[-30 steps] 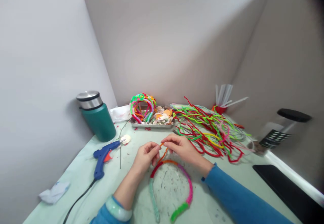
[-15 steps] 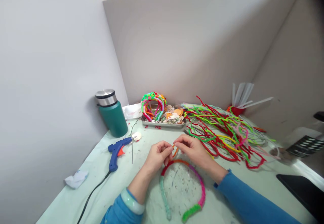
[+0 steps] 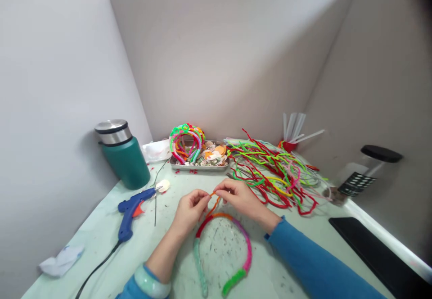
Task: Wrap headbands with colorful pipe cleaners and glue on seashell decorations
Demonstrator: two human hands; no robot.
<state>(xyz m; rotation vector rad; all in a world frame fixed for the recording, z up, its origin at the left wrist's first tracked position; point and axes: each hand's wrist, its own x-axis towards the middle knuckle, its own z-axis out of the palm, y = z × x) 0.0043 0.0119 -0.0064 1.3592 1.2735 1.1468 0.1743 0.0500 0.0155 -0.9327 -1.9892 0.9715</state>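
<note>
The left hand (image 3: 189,209) and right hand (image 3: 238,197) each pinch thumb and fingertips shut on one orange pipe cleaner (image 3: 213,204). It runs from between the two hands down to the top of the headband (image 3: 249,248), a band wrapped in red, orange, pink, green and teal that lies flat on the table just below both hands. Left of the headband lies a blue glue gun (image 3: 130,209). Behind the headband stands a metal tray (image 3: 199,167), and right of the headband and further back sprawls a heap of loose pipe cleaners (image 3: 273,173). Far right of the headband, a jar (image 3: 357,179) carries a dark label too blurred to read.
</note>
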